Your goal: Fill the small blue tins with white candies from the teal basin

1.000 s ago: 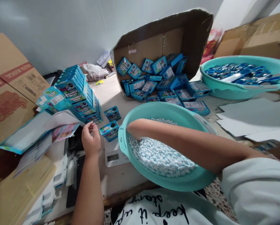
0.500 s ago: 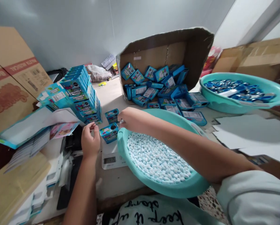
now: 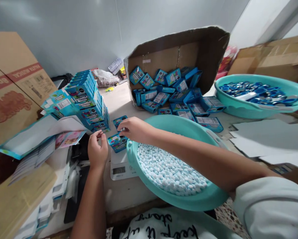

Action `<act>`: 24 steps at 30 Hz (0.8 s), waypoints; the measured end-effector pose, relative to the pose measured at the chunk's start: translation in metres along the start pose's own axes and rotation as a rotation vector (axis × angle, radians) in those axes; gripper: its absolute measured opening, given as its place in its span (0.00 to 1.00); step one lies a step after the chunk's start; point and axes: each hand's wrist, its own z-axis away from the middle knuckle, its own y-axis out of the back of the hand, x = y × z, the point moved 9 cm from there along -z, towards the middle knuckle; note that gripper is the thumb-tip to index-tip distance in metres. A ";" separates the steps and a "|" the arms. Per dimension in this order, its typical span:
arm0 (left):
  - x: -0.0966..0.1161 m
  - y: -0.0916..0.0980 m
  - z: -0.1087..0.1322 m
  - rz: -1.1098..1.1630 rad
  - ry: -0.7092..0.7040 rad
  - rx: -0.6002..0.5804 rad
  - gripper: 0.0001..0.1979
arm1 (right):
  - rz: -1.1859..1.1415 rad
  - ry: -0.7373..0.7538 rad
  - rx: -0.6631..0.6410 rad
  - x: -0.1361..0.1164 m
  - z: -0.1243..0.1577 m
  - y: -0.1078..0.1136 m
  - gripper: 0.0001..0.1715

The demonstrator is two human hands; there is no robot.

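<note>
My right hand [image 3: 137, 130] pinches a small white candy [image 3: 123, 129] over the top of a blue candy box [image 3: 117, 146]. That box stands on a white kitchen scale [image 3: 125, 173] whose display is lit. My left hand [image 3: 98, 148] is just left of the box, fingers loosely curled, thumb apart, holding nothing. Below my right forearm sits a turquoise tub [image 3: 149, 191] filled with pale blue and white candies [image 3: 171, 169]. A second blue box [image 3: 119, 121] stands behind the scale, partly covered by my right hand.
Stacked blue boxes [image 3: 85, 99] rise at the left. A tipped carton [image 3: 163, 56] spills more boxes at the back. Another turquoise tub [image 3: 260, 113] holds blue, shiny packets. White card sheets [image 3: 260, 137] lie at right, flattened packaging [image 3: 29, 136] at left.
My right hand has moved left and slightly down, from beside the box to over its top. My left hand stays beside the box. The view has shifted slightly.
</note>
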 end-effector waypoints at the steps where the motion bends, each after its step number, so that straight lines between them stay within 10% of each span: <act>1: 0.000 0.000 0.000 -0.001 0.001 -0.001 0.15 | 0.007 0.024 0.001 -0.002 0.000 -0.001 0.05; 24: 0.005 0.001 0.000 -0.016 -0.012 -0.013 0.15 | 0.290 0.198 -0.173 -0.011 0.004 -0.033 0.11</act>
